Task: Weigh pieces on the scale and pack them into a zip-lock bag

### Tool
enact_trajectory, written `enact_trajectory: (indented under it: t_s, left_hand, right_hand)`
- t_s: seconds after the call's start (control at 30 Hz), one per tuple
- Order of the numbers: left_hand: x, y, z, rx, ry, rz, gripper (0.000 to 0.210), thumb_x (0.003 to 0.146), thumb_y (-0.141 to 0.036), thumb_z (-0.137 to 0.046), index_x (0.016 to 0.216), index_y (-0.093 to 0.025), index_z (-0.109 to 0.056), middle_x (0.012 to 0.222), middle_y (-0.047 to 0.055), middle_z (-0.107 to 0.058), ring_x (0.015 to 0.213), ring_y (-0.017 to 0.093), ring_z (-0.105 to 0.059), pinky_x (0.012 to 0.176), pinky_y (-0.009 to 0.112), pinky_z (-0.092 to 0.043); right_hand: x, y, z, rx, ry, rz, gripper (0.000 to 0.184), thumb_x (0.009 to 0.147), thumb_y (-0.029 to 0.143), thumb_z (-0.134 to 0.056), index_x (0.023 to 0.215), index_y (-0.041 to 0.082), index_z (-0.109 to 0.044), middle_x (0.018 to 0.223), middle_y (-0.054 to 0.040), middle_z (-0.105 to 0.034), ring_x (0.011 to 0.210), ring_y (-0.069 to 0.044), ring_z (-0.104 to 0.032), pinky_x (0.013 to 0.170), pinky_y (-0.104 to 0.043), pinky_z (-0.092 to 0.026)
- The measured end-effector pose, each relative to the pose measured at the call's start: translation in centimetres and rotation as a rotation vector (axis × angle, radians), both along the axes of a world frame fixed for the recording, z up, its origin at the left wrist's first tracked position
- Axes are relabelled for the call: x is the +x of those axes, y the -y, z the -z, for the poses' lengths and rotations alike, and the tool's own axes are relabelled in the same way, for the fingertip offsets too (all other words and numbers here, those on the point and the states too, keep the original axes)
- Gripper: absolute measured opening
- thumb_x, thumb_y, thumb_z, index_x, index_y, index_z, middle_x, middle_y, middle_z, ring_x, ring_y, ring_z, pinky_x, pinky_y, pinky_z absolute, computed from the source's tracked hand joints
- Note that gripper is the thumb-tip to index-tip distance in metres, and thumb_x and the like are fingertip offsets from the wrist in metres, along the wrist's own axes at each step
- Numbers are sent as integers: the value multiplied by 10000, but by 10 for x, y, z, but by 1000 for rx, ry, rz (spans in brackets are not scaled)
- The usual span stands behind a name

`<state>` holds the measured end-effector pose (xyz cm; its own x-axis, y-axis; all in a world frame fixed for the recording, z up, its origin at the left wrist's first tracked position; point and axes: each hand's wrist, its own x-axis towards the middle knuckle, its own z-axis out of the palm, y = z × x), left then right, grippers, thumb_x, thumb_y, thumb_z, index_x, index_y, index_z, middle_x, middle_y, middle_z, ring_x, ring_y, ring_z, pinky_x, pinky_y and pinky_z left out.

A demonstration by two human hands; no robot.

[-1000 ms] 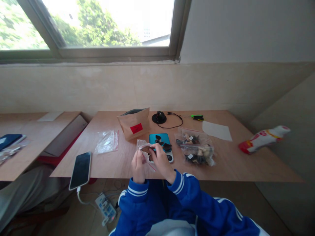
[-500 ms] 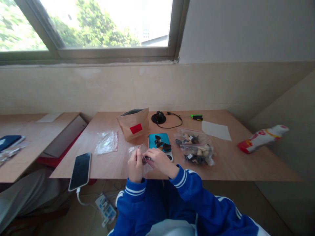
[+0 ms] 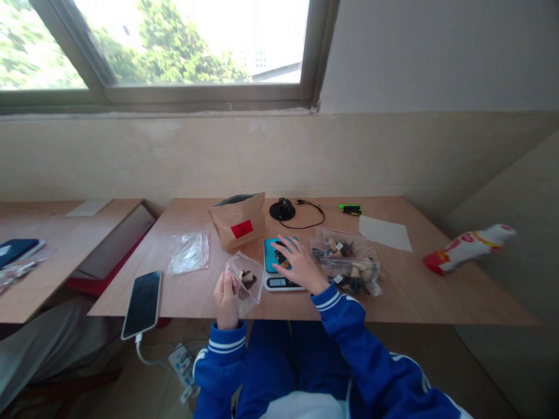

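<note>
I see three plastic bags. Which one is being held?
The small clear bag in the left hand; the flat bag and full bag lie untouched.

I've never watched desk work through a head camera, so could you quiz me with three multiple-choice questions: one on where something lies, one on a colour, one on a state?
1. Where does the phone lie?
A. near left table edge
B. on the scale
C. by the window

2. What colour is the label on the brown paper bag?
A. green
B. red
C. blue

3. How is the small clear bag in the left hand?
A. sealed flat
B. open at the top
C. folded up

A: it overhangs the left edge. B: a red patch shows. B: its mouth gapes.
</note>
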<state>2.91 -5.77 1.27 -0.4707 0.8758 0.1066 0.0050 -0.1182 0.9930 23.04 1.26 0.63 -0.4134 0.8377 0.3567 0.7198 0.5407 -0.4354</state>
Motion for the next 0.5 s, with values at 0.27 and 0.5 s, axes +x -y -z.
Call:
enact_trajectory:
  t_s: [0.27, 0.5]
  left_hand:
    - [-4, 2, 3, -3, 60, 26, 547, 798, -660, -533, 546, -191, -408, 505, -51, -376, 489, 85, -355, 492, 223, -337]
    - [4, -3, -1, -19, 119, 62, 570, 731, -703, -581, 547, -188, -421, 506, -48, -394, 492, 80, -377, 491, 218, -344]
  right_hand:
    - [16, -47, 53, -43, 205, -92, 531, 864, 493, -589, 1342, 270, -534, 1461, -103, -453, 1325, -344, -392, 1071, -535, -322]
    - [14, -49, 55, 56, 81, -3, 246, 872, 401, -595, 947, 170, -632, 993, -101, -641, 943, -233, -567, 865, -363, -453]
